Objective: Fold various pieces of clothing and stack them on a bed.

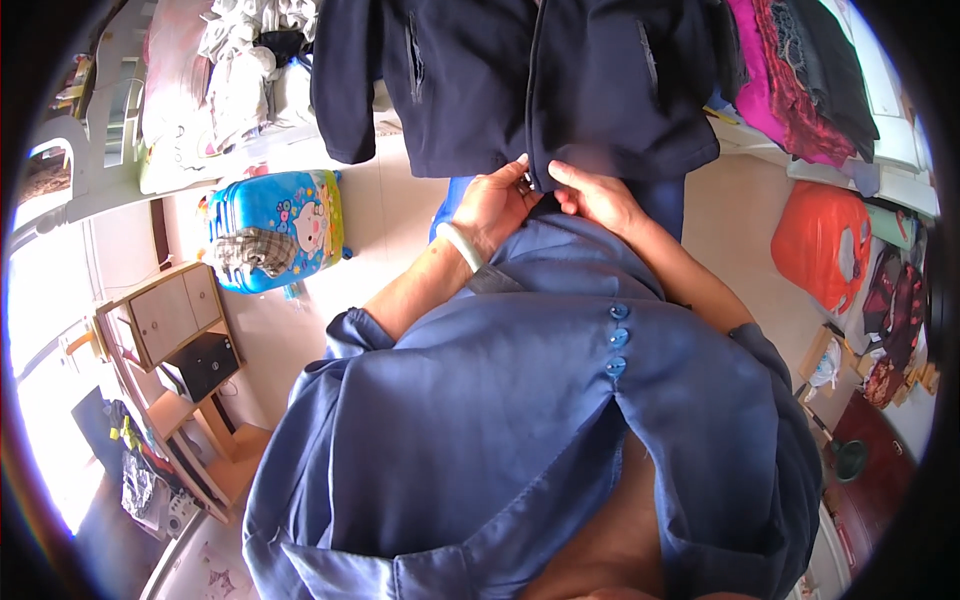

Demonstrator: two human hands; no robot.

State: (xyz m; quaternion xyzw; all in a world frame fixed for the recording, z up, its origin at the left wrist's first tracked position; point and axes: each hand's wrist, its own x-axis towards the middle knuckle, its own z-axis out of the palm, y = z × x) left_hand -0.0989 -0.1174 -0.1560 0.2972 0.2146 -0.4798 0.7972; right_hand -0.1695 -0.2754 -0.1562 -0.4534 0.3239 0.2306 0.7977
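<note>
A dark navy jacket (480,90) is spread out in front of me, its front closed along a central zip and its hem towards me. My left hand (504,196) pinches the bottom of the front edge near the zip's lower end, where a small shiny metal part shows between the fingers. My right hand (596,195) holds the hem just to the right, thumb on top. The fingertips under the fabric are partly hidden. One jacket sleeve (343,112) hangs down at the left, and slanted pockets show on both sides of the front.
A blue cartoon suitcase (277,229) with a checked cloth (253,252) on it stands on the floor at left. Light clothes (244,82) lie at upper left, folded dark and magenta clothes (795,82) at upper right. A red plastic bag (817,236) is at right, a wooden cabinet (169,315) at left.
</note>
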